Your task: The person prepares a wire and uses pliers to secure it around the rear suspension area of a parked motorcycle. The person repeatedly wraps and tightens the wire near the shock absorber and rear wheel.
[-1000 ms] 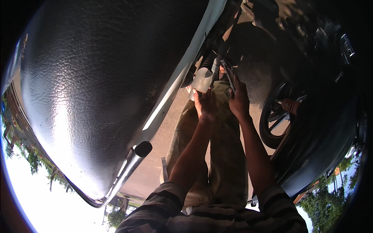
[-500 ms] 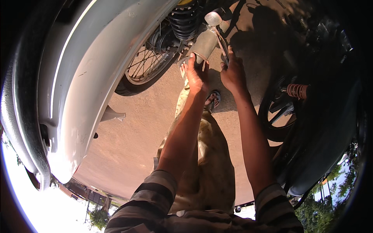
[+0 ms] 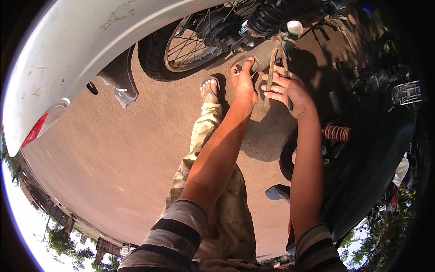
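Note:
A grey exhaust muffler [image 3: 261,53] sticks out beside the motorcycle's rear wheel. My left hand [image 3: 245,82] is closed around its rear end, thumb on top. In my right hand [image 3: 297,93] is a pair of worn pliers [image 3: 272,68], handles spread apart. Its fingers reach across the handles, their tips at the left one. The pliers' jaws point away from me, at the far part of the muffler near a pale rounded piece [image 3: 295,27]; their exact contact there I cannot make out.
A spoked rear wheel [image 3: 156,56] and black spring shock [image 3: 265,20] stand beyond my left hand. White bodywork [image 3: 68,54] arches over the left side. At right, in shadow, is another motorcycle with a reddish spring [image 3: 337,133]. My sandalled foot [image 3: 210,88] stands on brown ground.
The view has shifted, bringing the wheel and muffler further right. The pliers' handles have spread wider and my right fingers have loosened and stretched across them. My left hand stays at the muffler's end.

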The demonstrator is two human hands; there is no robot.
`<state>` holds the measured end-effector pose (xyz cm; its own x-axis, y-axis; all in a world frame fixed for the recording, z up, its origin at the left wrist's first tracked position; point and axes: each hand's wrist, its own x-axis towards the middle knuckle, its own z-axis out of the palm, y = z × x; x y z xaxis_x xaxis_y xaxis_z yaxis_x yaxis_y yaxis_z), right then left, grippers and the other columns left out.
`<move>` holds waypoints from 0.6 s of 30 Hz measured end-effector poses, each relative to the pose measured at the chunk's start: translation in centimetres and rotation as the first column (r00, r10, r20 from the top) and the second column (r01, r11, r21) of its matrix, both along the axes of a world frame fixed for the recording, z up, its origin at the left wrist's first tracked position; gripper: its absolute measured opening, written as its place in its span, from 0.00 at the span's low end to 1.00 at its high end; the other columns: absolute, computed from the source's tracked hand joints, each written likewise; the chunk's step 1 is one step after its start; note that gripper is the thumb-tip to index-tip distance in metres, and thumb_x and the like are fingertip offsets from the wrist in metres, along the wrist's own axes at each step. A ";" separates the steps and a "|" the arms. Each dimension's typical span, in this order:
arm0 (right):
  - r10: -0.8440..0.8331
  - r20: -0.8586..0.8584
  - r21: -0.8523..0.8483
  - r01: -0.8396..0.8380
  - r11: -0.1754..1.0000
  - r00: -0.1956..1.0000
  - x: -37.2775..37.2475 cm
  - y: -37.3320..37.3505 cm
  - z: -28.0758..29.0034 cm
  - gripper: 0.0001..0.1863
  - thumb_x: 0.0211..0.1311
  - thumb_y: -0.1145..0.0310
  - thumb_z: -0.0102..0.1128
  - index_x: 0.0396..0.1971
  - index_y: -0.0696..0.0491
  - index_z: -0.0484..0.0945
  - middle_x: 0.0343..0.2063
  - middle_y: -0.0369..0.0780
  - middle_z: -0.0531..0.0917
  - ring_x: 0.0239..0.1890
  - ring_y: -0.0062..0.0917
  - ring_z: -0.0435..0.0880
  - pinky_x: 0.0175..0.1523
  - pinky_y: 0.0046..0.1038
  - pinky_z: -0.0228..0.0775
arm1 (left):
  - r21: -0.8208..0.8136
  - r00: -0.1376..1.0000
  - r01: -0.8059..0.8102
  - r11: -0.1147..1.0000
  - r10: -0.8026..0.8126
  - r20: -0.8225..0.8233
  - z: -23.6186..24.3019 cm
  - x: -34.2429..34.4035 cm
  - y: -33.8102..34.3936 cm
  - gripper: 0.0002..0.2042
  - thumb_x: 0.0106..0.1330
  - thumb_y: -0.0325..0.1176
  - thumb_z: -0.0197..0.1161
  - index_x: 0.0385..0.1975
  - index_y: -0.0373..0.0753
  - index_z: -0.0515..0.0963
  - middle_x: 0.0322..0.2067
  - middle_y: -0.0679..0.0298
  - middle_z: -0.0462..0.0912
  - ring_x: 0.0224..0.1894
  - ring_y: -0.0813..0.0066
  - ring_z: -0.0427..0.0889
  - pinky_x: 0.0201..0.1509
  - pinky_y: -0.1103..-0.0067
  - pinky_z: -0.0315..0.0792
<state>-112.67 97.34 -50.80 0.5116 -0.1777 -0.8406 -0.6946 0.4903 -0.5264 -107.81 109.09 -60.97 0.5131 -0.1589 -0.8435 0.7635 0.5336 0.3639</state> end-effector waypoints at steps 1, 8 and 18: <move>-0.016 0.046 0.072 0.013 0.997 0.999 0.5 -0.5 0.0 0.23 0.74 0.62 0.56 0.63 0.58 0.69 0.53 0.49 0.83 0.55 0.39 0.84 0.62 0.41 0.77 | 0.000 1.000 0.002 1.000 -0.002 -0.012 0.3 -0.1 -0.1 0.40 0.58 0.40 0.76 0.66 0.37 0.58 0.59 0.52 0.74 0.60 0.58 0.75 0.66 0.64 0.70; -0.327 0.122 0.367 0.264 0.892 0.937 4.3 -1.2 -2.9 0.08 0.70 0.75 0.55 0.46 0.59 0.73 0.52 0.55 0.80 0.55 0.47 0.82 0.66 0.48 0.77 | 0.037 0.999 -0.024 0.999 0.024 0.023 -1.1 -0.5 -0.3 0.29 0.58 0.40 0.74 0.56 0.42 0.67 0.48 0.57 0.78 0.53 0.68 0.75 0.59 0.67 0.68; -0.470 0.005 0.212 0.458 0.863 0.883 8.6 0.3 -3.1 0.09 0.73 0.78 0.51 0.47 0.66 0.70 0.48 0.55 0.79 0.54 0.47 0.82 0.66 0.50 0.79 | 0.086 0.999 0.016 0.996 -0.020 0.047 -1.6 -0.3 -0.2 0.27 0.63 0.33 0.70 0.60 0.44 0.66 0.52 0.58 0.76 0.52 0.66 0.78 0.53 0.69 0.77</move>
<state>-104.12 97.64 -53.87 0.4579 -0.2382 -0.8565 -0.3337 0.8469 -0.4139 -108.14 108.93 -62.53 0.5511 -0.0968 -0.8288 0.7533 0.4848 0.4443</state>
